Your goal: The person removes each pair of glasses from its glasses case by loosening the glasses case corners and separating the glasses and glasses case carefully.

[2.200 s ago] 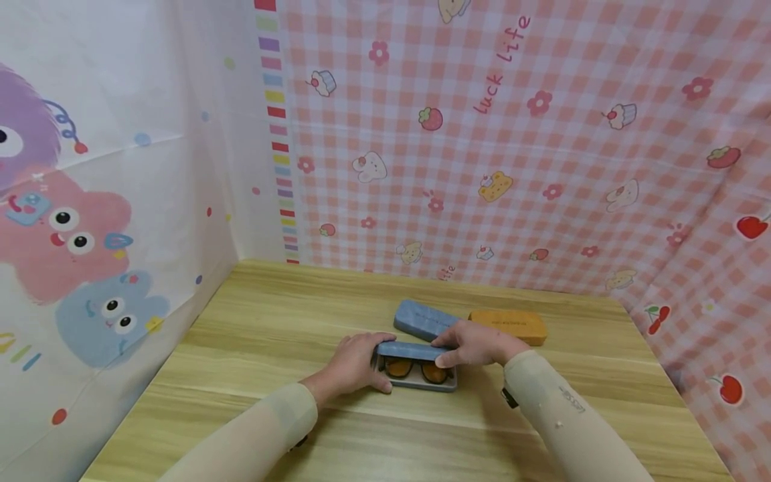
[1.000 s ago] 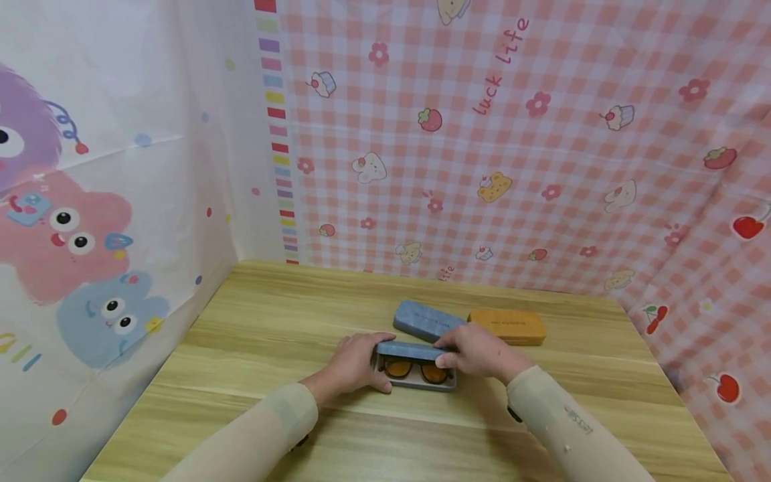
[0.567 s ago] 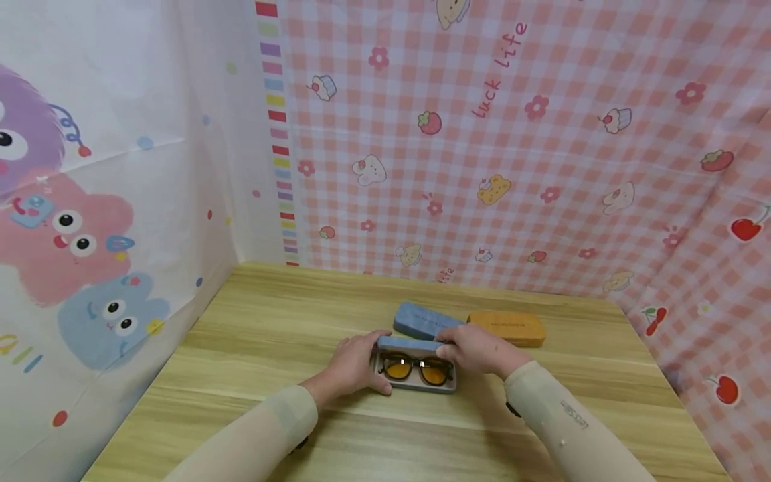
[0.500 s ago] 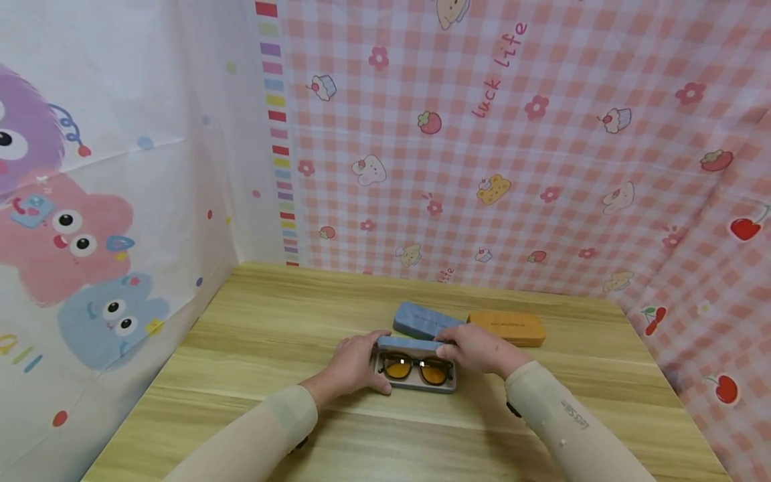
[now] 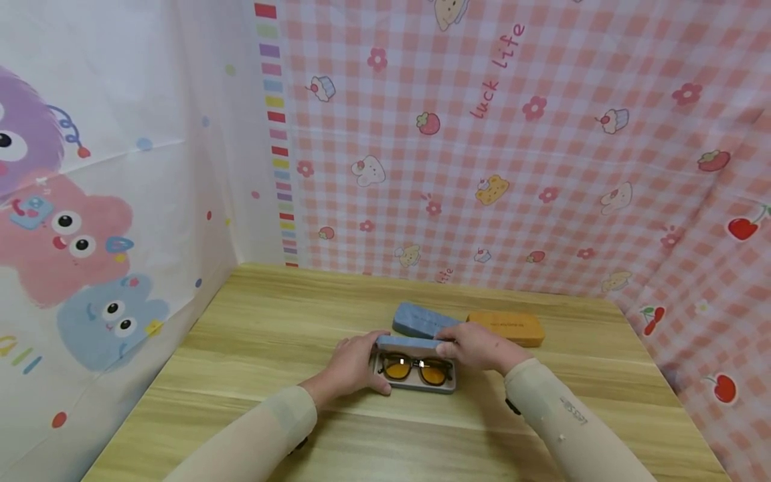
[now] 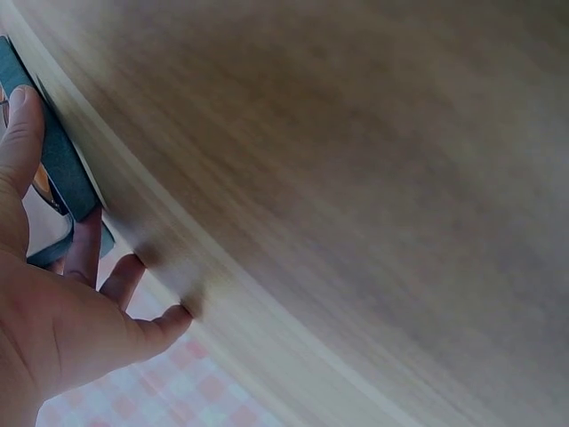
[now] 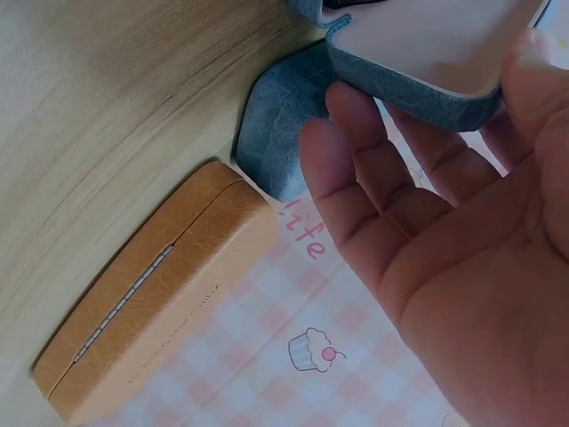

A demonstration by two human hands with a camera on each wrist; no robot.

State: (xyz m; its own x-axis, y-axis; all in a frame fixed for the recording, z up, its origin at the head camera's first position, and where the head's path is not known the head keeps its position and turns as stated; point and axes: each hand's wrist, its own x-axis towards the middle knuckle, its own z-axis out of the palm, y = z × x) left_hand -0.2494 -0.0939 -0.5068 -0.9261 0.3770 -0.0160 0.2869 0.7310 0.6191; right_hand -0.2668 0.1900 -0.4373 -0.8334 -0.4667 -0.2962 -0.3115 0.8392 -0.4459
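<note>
A blue glasses case [image 5: 421, 387] stands open on the table, its pale lining showing. Inside lies a pair of sunglasses [image 5: 397, 370] with dark frames and orange lenses. My left hand [image 5: 355, 365] holds the case's left end, thumb at the front; in the left wrist view, that thumb lies on the case edge [image 6: 64, 169]. At the right end, my right hand [image 5: 476, 347] pinches the raised lid [image 5: 406, 344]. The right wrist view shows the thumb on the inner side of the lid [image 7: 404, 93] and fingers behind it.
Behind the open case lies a second blue glasses case [image 5: 418, 320], closed, partly hidden by my right hand. An orange glasses case [image 5: 508, 328] sits closed beside it. A pink checked cloth [image 5: 446, 167] hangs behind the wooden table [image 5: 289, 301].
The lid of the front case has tilted further up and back under my right hand, so more of the sunglasses shows. The left hand and the other two cases have stayed put.
</note>
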